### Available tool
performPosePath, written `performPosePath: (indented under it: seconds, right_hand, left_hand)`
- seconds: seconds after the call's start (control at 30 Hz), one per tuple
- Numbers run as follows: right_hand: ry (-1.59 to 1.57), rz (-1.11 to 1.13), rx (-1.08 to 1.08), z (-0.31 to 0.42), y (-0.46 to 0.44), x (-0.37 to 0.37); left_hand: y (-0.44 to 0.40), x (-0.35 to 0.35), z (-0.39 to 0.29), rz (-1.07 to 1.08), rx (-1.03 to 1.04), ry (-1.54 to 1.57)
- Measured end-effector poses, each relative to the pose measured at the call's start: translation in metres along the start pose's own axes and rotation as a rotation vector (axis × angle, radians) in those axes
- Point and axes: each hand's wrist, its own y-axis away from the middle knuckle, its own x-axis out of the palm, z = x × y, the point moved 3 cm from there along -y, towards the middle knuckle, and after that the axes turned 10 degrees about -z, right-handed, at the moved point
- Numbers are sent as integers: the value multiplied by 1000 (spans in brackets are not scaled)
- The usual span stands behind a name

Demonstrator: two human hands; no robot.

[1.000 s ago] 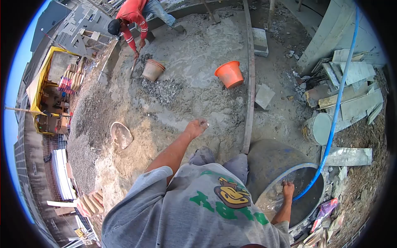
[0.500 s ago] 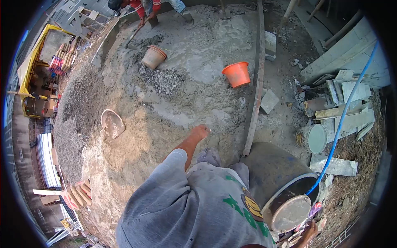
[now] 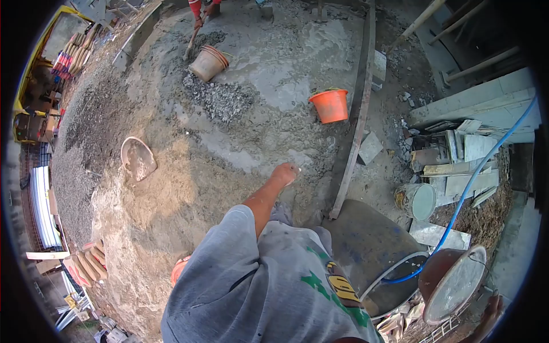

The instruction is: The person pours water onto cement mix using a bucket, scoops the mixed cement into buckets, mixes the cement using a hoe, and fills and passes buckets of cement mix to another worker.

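Right grip (image 3: pixel 492 310) grasping the brown bucket (image 3: pixel 437 273) by its wire handle (image 3: pixel 490 275)

Low on the right, the brown bucket hangs tilted beside the mouth of a large dark drum (image 3: pixel 366 234), its rim turned toward the right grip. Grey shows inside it; whether that is liquid or residue, I cannot tell. Those fingers are dim at the edge of view. A blue hose (image 3: pixel 467 188) runs down into the drum. The left grip (image 3: pixel 285 174) is curled loosely ahead of the grey shirt (image 3: pixel 229 286), above the wet grey mix (image 3: pixel 274 80); how far its fingers are drawn in, and whether they hold anything, I cannot tell. Farther off, an orange bucket (image 3: pixel 331 107) stands near a long board (image 3: pixel 355 128), and a stack of pale buckets (image 3: pixel 207 64) leans beside heaped gravel (image 3: pixel 229 104). Just beyond that stack, another person's hand (image 3: pixel 199 23) holds a shovel (image 3: pixel 193 41). To the left, a shallow basin (image 3: pixel 138 160) lies tipped on sand (image 3: pixel 166 197).
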Motion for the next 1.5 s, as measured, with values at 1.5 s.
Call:
performPosePath:
  seconds: [1.5]
  right_hand:
    - [-411,852,-561,526,-104,912]
  left_hand:
    - [-353,-112,-176,204,-324,1240]
